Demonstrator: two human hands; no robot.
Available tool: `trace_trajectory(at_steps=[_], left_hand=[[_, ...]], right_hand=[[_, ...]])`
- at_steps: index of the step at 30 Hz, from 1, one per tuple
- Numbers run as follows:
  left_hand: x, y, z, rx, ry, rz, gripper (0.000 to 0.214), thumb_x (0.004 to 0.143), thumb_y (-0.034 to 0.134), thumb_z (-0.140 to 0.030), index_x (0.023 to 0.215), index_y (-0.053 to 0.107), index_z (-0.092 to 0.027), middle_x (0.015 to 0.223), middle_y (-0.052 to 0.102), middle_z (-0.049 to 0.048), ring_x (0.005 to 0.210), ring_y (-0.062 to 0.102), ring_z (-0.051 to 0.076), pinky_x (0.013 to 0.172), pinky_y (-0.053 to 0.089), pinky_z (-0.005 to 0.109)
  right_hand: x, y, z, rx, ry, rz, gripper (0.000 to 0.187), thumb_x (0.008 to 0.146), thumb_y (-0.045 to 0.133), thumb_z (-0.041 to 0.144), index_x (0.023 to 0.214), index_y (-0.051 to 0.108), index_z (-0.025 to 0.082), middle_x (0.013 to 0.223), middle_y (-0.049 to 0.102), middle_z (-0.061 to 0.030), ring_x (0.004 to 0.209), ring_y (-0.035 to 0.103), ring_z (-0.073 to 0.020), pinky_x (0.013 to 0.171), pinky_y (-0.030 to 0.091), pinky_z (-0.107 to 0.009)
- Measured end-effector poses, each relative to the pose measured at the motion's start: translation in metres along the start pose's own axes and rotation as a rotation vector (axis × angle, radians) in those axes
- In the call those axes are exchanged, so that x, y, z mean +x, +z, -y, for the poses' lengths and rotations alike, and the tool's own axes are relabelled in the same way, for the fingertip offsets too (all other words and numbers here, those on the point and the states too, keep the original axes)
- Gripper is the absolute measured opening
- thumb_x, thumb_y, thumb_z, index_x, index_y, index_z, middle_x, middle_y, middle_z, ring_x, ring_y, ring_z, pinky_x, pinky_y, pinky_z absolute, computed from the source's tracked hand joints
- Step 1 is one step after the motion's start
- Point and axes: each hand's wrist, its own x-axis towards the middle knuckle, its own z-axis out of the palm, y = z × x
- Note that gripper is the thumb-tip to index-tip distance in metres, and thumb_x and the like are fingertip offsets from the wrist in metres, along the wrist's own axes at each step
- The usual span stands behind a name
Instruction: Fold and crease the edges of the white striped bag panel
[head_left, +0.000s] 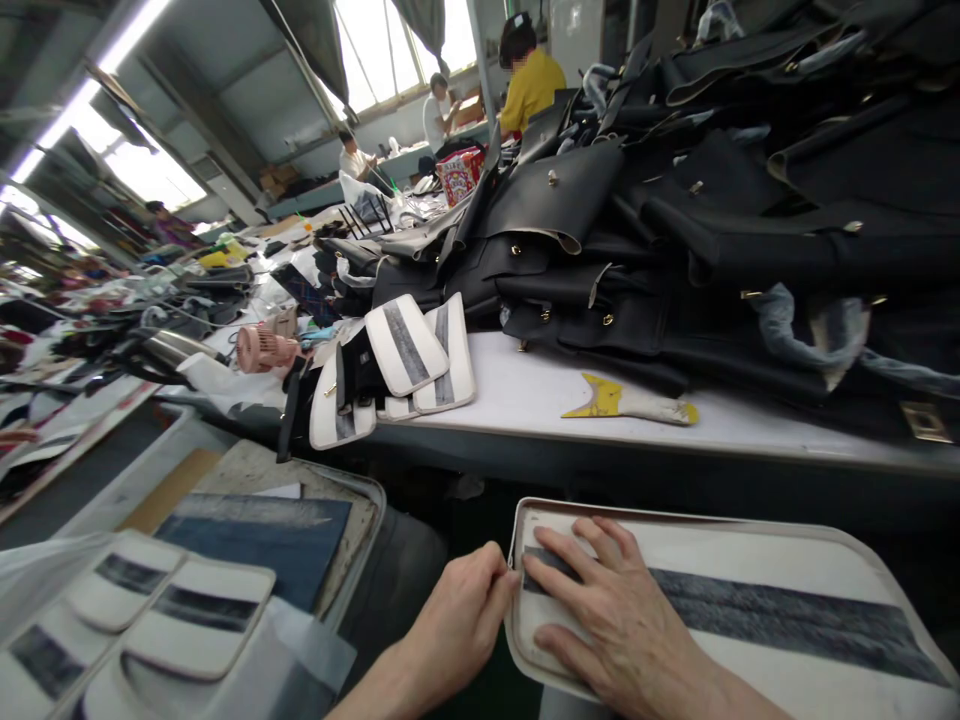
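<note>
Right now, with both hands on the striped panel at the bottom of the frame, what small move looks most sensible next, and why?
Probably slide the left hand along the panel's rim, pressing the edge. The right hand lies flat on the white panel beside its dark stripe, holding it down, while the left hand's fingers pinch the rounded left corner. That grip suits working the edge, though the aim is a guess.

Bright daylight thru windows, blown-out glare; wide-angle edge warp; bkgd soft, foreground sharp.
</note>
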Motion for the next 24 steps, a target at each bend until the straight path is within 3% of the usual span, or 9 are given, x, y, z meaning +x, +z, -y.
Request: trace_trajectory(at_steps=[7, 10, 12, 16, 20, 24], left_hand=[[0.007, 0.003, -0.009, 0.492, 0.154, 0.163, 0.023, 0.099, 0.028, -0.018, 0.086, 0.047, -0.020, 0.087, 0.058, 0.0054, 0.078, 0.056, 0.021, 0.066, 0.035, 0.032], [0.007, 0.005, -0.010, 0.532, 0.150, 0.178, 0.022, 0.099, 0.029, -0.019, 0.087, 0.048, -0.020, 0.088, 0.058, 0.0055, 0.078, 0.056, 0.022, 0.066, 0.035, 0.033], [0.007, 0.005, -0.009, 0.428, 0.101, 0.129, 0.021, 0.099, 0.030, -0.022, 0.087, 0.046, -0.020, 0.085, 0.057, 0.0039, 0.074, 0.054, 0.020, 0.064, 0.034, 0.032], [0.004, 0.006, -0.005, 0.017, 0.015, 0.043, 0.025, 0.100, 0.037, -0.033, 0.080, 0.043, -0.020, 0.077, 0.051, -0.0012, 0.069, 0.047, 0.014, 0.064, 0.034, 0.027], [0.006, 0.015, 0.006, -0.366, -0.088, -0.044, 0.038, 0.096, 0.044, -0.051, 0.076, 0.043, -0.019, 0.068, 0.045, -0.0042, 0.064, 0.041, 0.012, 0.060, 0.033, 0.024], [0.012, 0.025, 0.015, -0.565, -0.182, -0.103, 0.042, 0.087, 0.057, -0.058, 0.078, 0.042, -0.019, 0.064, 0.045, -0.0058, 0.058, 0.042, 0.010, 0.054, 0.032, 0.022]], right_hand=[[-0.002, 0.002, 0.004, 0.025, 0.023, -0.004, 0.041, 0.087, 0.060, 0.047, 0.126, 0.052, 0.033, 0.139, 0.048, 0.0032, 0.124, 0.033, -0.0295, 0.109, 0.007, -0.048], [-0.003, 0.001, 0.004, 0.038, 0.043, -0.008, 0.044, 0.089, 0.053, 0.059, 0.126, 0.052, 0.034, 0.137, 0.050, 0.0032, 0.125, 0.033, -0.0298, 0.109, 0.007, -0.048], [-0.003, 0.001, 0.004, 0.045, 0.051, -0.005, 0.048, 0.089, 0.051, 0.063, 0.128, 0.050, 0.035, 0.137, 0.050, 0.0035, 0.125, 0.033, -0.0299, 0.109, 0.007, -0.047], [-0.003, 0.001, 0.005, 0.053, 0.060, -0.009, 0.049, 0.088, 0.054, 0.062, 0.129, 0.050, 0.035, 0.137, 0.051, 0.0046, 0.124, 0.035, -0.0293, 0.110, 0.005, -0.046], [-0.004, 0.002, 0.005, 0.066, 0.059, -0.011, 0.048, 0.087, 0.057, 0.055, 0.129, 0.049, 0.033, 0.138, 0.051, 0.0045, 0.126, 0.035, -0.0292, 0.111, 0.005, -0.047], [-0.006, 0.003, 0.004, 0.062, 0.068, -0.018, 0.054, 0.084, 0.062, 0.043, 0.133, 0.046, 0.028, 0.136, 0.053, 0.0023, 0.126, 0.035, -0.0286, 0.111, 0.007, -0.046]])
